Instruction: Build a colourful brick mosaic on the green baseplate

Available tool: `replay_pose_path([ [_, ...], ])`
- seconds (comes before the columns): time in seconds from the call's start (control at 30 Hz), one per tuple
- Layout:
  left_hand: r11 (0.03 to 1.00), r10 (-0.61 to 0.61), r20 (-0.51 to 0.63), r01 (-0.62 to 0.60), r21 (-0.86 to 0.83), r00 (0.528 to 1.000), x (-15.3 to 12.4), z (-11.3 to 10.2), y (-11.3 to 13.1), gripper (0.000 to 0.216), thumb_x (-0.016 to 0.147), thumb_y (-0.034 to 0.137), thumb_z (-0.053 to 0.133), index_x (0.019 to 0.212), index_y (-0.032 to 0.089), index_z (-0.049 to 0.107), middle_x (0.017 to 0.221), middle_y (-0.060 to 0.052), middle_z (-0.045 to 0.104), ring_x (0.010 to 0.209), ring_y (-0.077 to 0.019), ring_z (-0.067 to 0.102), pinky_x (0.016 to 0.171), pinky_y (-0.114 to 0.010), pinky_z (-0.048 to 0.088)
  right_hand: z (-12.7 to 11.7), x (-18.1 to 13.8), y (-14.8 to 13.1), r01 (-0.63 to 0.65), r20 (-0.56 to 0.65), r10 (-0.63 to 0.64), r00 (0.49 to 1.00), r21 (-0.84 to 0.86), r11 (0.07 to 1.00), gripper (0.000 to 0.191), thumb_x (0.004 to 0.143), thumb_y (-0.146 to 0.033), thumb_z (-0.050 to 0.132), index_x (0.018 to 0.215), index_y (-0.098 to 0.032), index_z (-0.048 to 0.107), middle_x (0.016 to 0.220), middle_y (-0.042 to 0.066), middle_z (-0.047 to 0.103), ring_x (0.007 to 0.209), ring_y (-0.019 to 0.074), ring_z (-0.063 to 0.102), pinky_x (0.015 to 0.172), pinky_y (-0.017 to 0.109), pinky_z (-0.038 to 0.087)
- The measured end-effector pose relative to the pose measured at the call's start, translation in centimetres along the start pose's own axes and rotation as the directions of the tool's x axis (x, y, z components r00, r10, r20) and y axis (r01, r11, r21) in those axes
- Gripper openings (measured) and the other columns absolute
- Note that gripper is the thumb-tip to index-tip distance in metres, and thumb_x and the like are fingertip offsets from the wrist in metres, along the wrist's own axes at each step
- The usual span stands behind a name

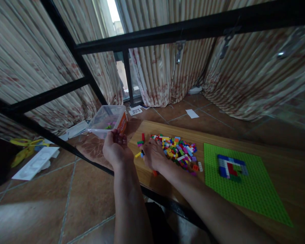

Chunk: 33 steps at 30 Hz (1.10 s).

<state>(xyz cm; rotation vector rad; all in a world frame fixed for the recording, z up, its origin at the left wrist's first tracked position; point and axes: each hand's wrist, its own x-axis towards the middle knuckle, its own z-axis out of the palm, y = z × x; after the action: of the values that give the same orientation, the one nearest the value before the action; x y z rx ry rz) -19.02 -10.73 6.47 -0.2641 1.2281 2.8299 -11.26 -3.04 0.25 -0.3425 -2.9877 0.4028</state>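
Forearms (132,203) reach over the surface (282,169). The left hand (117,149) clasps the clear tub (108,120) at 11 o'clock. The right hand (155,156) is spread over loose bricks (179,150), apparently gathering them; whether it grips any, I cannot tell. A green baseplate (244,189) lies at 3 o'clock.

No writing can be read. The orange label (122,123) on the clear box (105,118) is only a blur

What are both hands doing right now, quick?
Left hand: gripping the clear plastic box by its edge.
Right hand: palm down on the loose bricks; grip cannot be told.
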Motion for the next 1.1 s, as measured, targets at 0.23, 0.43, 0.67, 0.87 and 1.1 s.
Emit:
replay_pose_path([
  [0.23,0.998,-0.008,0.048,0.005,0.055,0.999,0.1,0.0,-0.3,0.009,0.073,0.021,0.055,0.066,0.015,0.053,0.065,0.003,0.055,0.05,-0.0048,0.048,0.053,-0.018,0.041,-1.8,-1.1,0.2,0.072,-0.111,-0.063,0.992,0.075,0.995,0.026,0.084,-0.013,0.052,0.107,-0.016,0.063,0.107,0.011,0.065,0.109,0.0265,0.051,0.095,0.041,0.037],
  [0.43,0.994,-0.07,0.128,0.058,0.095,0.989,-1.2,1.4,-1.7,0.004,0.068,0.015,0.057,0.065,0.015,0.055,0.063,0.003,0.054,0.051,-0.0042,0.046,0.051,-0.015,0.04,-5.5,-8.4,1.8,0.007,-0.401,0.213,0.891,0.482,0.876,0.035,0.086,-0.018,0.054,0.121,-0.02,0.056,0.116,0.007,0.06,0.106,0.0171,0.056,0.091,0.032,0.047],
  [0.67,0.951,-0.156,0.403,0.026,0.309,0.902,-7.2,3.7,-6.3,0.01,0.063,0.023,0.063,0.061,0.014,0.06,0.063,0.001,0.057,0.053,-0.0056,0.046,0.052,-0.017,0.04,-5.1,-22.7,12.3,-0.384,-0.406,0.714,0.57,0.637,0.668,0.026,0.077,-0.03,0.06,0.1,-0.021,0.068,0.095,0.005,0.068,0.08,0.0189,0.064,0.075,0.034,0.052],
  [0.87,0.809,-0.413,0.639,-0.061,0.585,0.649,-14.0,3.3,-11.8,0.016,0.07,0.03,0.063,0.067,0.015,0.066,0.069,-0.001,0.064,0.065,-0.0116,0.055,0.062,-0.022,0.043,-4.0,-27.2,16.7,-0.711,-0.382,0.747,0.544,0.262,0.652,0.034,0.08,-0.022,0.053,0.11,-0.015,0.067,0.096,0.012,0.067,0.084,0.0238,0.063,0.082,0.039,0.049],
  [1.1,0.685,-0.52,0.775,-0.366,0.63,0.359,-17.1,2.2,-14.5,0.021,0.078,0.031,0.058,0.064,0.016,0.063,0.056,0.004,0.052,0.056,-0.0107,0.046,0.054,-0.022,0.034,-4.1,-25.4,16.2,-0.68,-0.243,0.716,0.654,0.225,0.698,0.039,0.081,-0.024,0.058,0.119,-0.015,0.062,0.105,0.012,0.065,0.097,0.0249,0.06,0.09,0.038,0.046],
])
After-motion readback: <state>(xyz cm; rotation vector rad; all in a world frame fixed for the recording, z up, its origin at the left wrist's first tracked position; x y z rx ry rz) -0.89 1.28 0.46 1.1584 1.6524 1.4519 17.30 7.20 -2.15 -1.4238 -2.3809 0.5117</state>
